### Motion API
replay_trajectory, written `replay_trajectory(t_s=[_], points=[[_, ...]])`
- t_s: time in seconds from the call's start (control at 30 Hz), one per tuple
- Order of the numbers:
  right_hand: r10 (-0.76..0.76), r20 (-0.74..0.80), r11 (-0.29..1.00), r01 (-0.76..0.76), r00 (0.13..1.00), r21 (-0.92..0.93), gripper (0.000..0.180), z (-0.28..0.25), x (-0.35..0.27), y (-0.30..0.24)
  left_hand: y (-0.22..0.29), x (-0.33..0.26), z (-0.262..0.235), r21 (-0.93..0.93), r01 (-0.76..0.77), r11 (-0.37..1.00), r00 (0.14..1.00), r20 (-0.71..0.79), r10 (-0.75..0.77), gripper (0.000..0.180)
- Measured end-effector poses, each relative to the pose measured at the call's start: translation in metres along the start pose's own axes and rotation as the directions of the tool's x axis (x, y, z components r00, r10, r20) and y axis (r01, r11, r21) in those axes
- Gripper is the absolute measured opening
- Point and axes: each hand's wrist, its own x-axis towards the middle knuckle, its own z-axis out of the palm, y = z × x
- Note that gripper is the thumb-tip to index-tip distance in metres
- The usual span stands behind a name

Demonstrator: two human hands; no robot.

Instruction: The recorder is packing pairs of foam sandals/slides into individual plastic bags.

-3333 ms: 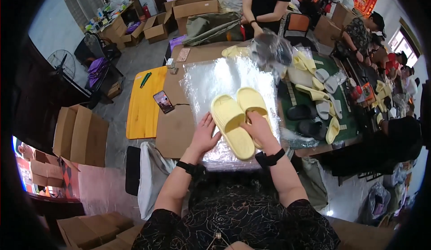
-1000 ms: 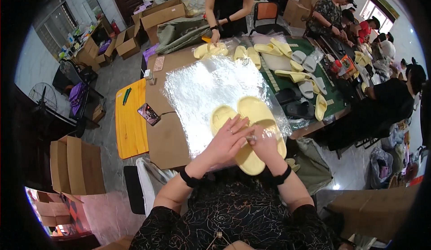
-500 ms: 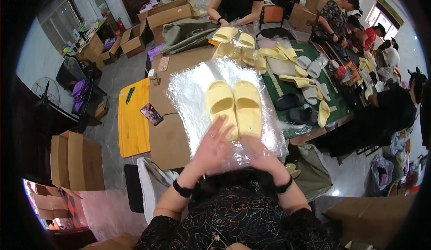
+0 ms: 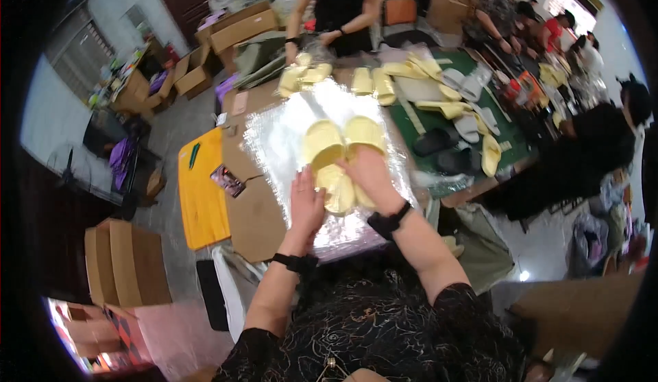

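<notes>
A pair of pale yellow slide slippers lies side by side on a stack of shiny clear plastic bags, toes pointing away from me. My left hand rests flat and open along the outer side of the left slipper. Over the right slipper lies my right hand, thumb spread toward the left slipper. Its other fingertips reach the strap opening and are partly hidden there. Both slippers' heels show between my hands, the right one mostly covered by my right hand.
Across the table, a person in black handles more yellow slippers. A green mat at right bears yellow, grey and black slippers. To the left are a phone, a yellow board and a green pen.
My right hand has moved forward from the near edge of the plastic onto the right slipper. My left hand has slid off the left slipper to its side. The person opposite has shifted slippers leftward.
</notes>
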Motion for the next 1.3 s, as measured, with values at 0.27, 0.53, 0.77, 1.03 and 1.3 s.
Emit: replay_trajectory(t_s=[0.27,0.53,0.77,1.03,1.3], points=[[0.116,-0.116,0.988,-0.102,0.986,0.119,0.027,0.040,0.016,0.004,-0.013,0.001,0.010,0.047,-0.022,0.999,0.999,-0.034,0.024,0.068],[0.413,-0.187,0.759,-0.224,0.891,0.611,0.023,-0.059,-0.094,0.064,-0.020,-0.006,0.009,0.076,-0.007,0.997,1.000,-0.008,0.008,0.064],[0.952,-0.005,0.094,-0.276,0.305,0.956,0.037,-0.040,-0.282,0.267,-0.016,-0.006,0.010,0.107,-0.051,0.993,0.998,-0.019,0.053,0.061],[0.991,0.126,-0.006,-0.910,0.050,0.414,0.046,0.004,-0.361,0.404,-0.013,-0.007,0.004,0.121,-0.024,0.992,0.999,-0.040,0.029,0.062],[0.897,-0.036,0.305,-0.560,0.440,0.770,0.026,-0.002,-0.158,0.395,-0.007,-0.006,0.001,0.123,-0.001,0.992,0.999,-0.036,0.005,0.065]])
